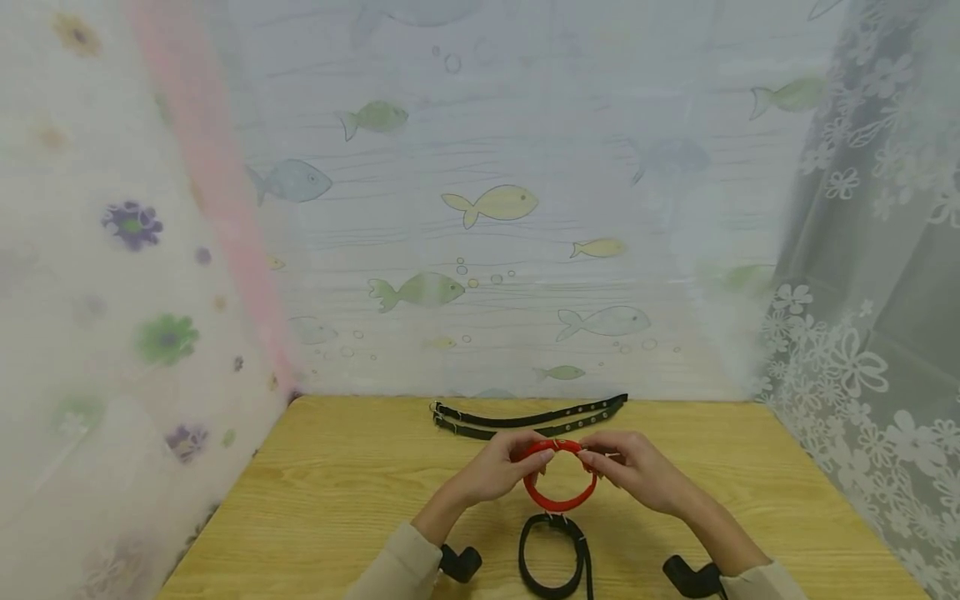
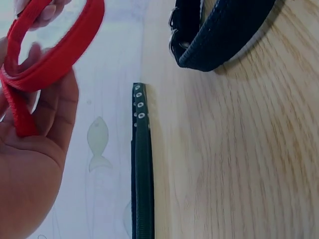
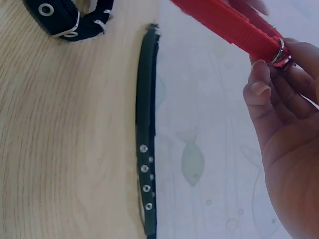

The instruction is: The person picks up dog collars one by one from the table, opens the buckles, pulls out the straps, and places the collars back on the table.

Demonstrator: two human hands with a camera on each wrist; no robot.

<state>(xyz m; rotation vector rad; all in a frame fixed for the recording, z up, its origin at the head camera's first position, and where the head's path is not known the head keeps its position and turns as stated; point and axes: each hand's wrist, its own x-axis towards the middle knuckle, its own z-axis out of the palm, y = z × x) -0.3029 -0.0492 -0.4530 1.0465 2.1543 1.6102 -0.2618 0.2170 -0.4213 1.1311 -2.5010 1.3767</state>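
A red collar (image 1: 558,504), bent into a ring, is held up above the table between both hands. My left hand (image 1: 501,467) grips its strap on the left side; in the left wrist view the red strap (image 2: 65,59) passes across the curled fingers. My right hand (image 1: 637,468) pinches the other side, close to a metal ring and buckle (image 3: 281,55) in the right wrist view. Nearer the front edge, a looped black collar (image 1: 525,554) sits on the wood below the red one, its tail pointing toward me.
Two dark straps (image 1: 510,422) with metal eyelets lie side by side along the back of the wooden table (image 1: 315,500). Behind it hangs a fish-print sheet (image 1: 495,317); a flowered sheet (image 1: 97,333) is on the left and a lace curtain (image 1: 855,367) on the right.
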